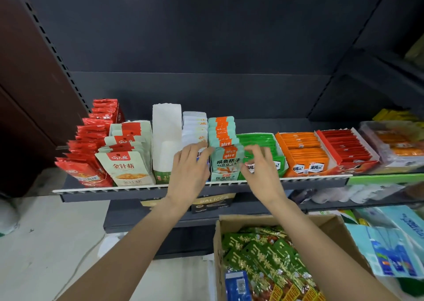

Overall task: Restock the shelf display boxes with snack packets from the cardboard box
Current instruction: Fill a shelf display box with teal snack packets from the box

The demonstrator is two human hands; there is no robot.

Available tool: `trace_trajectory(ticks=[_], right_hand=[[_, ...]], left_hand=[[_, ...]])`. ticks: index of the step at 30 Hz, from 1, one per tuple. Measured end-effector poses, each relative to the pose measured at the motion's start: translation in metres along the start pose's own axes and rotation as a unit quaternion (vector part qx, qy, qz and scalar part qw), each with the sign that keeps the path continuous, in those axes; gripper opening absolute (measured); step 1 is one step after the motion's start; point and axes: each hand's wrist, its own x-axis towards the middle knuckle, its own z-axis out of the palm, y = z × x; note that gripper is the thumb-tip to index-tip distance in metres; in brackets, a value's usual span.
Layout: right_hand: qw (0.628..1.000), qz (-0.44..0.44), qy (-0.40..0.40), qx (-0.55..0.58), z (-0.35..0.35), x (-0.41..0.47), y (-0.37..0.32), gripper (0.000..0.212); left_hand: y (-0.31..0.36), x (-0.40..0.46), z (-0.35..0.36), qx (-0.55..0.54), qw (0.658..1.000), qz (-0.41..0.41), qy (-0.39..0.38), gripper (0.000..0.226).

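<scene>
Up at the shelf [202, 187], both hands flank a mint-green packet [227, 160] in its display box. Left hand [191, 165] pinches its left edge; right hand [260, 165] grips its right edge. Below the right arm sits the cardboard box [330, 222] of green snack packets [263, 252].

Two hands, left hand [190, 163] and right hand [261, 163]. One cardboard box [330, 222] of green snack packets [259, 252], too many to count, plus one blue packet [237, 284]. Shelf [137, 189] front row: about nine packet stacks; one white display box [166, 126] looks unfilled.
</scene>
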Motion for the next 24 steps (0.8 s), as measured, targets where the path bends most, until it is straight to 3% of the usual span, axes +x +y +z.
trace_trajectory(ticks=[3, 7, 9, 11, 13, 15, 18, 20, 22, 24], right_hand=[[0.999, -0.014, -0.047, -0.003, -0.016, -0.027, 0.024, 0.017], [0.989, 0.001, -0.141, -0.039, -0.025, -0.079, 0.078, 0.009], [0.976, 0.019, -0.201, -0.080, -0.020, -0.108, 0.115, 0.009], [0.944, 0.049, -0.305, -0.119, -0.012, -0.134, 0.153, 0.009], [0.899, 0.073, -0.408, -0.143, -0.006, -0.156, 0.181, 0.018], [0.865, 0.048, -0.464, -0.185, -0.001, -0.171, 0.198, 0.032], [0.819, -0.001, -0.499, -0.281, 0.010, -0.188, 0.205, 0.071], [0.782, -0.014, -0.513, -0.353, 0.019, -0.194, 0.201, 0.083], [0.769, -0.031, -0.492, -0.407, 0.026, -0.201, 0.194, 0.070], [0.779, -0.061, -0.452, -0.430, 0.032, -0.206, 0.192, 0.047]], left_hand=[[0.033, -0.029, 0.005, -0.042, 0.997, 0.058, -0.014, 0.021], [0.091, -0.085, 0.020, -0.116, 0.984, 0.087, -0.099, 0.024], [0.125, -0.109, 0.026, -0.137, 0.970, 0.086, -0.182, 0.027], [0.155, -0.133, 0.038, -0.119, 0.933, 0.055, -0.334, 0.031], [0.175, -0.158, 0.058, -0.070, 0.872, -0.025, -0.484, 0.041], [0.186, -0.178, 0.075, -0.026, 0.812, -0.100, -0.575, 0.055], [0.190, -0.198, 0.090, -0.022, 0.732, -0.173, -0.659, 0.090], [0.188, -0.204, 0.093, -0.035, 0.696, -0.196, -0.690, 0.109], [0.188, -0.208, 0.090, -0.032, 0.685, -0.202, -0.699, 0.114], [0.189, -0.213, 0.089, -0.030, 0.684, -0.211, -0.698, 0.110]])
